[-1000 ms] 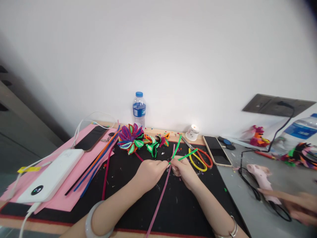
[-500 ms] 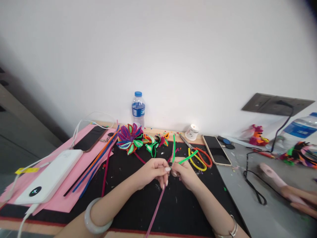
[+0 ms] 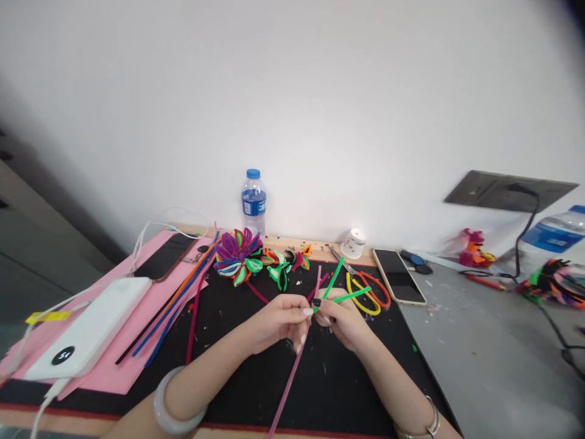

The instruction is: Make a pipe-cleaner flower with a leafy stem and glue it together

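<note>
Over the black mat [image 3: 247, 384], both of my hands meet in front of me. My left hand [image 3: 281, 320] is closed in a pinch on a long pink pipe cleaner [image 3: 287, 393], which slants down to the mat's front edge; its tip shows above the fingers. My right hand [image 3: 343, 318] pinches a bent green pipe cleaner [image 3: 336, 277] against the pink one, its two free ends spread in a V up and to the right. The fingertips hide where the two cross. Just beyond lie yellow-handled and orange-handled scissors [image 3: 378, 286].
Behind my hands lies a multicoloured pipe-cleaner flower [image 3: 238, 256], near a water bottle [image 3: 253, 201]. Pink sheets [image 3: 114, 378] hold a white power bank [image 3: 91, 329], a dark phone [image 3: 167, 256] and loose pipe cleaners [image 3: 164, 323]. To the right are a second phone [image 3: 400, 277] and a paper cup [image 3: 353, 244].
The green ends have tilted to the right, and the pink tip now shows above my fingers. At the far right, another person's hand with a pale pink tool has left view, and the black cord has shifted.
</note>
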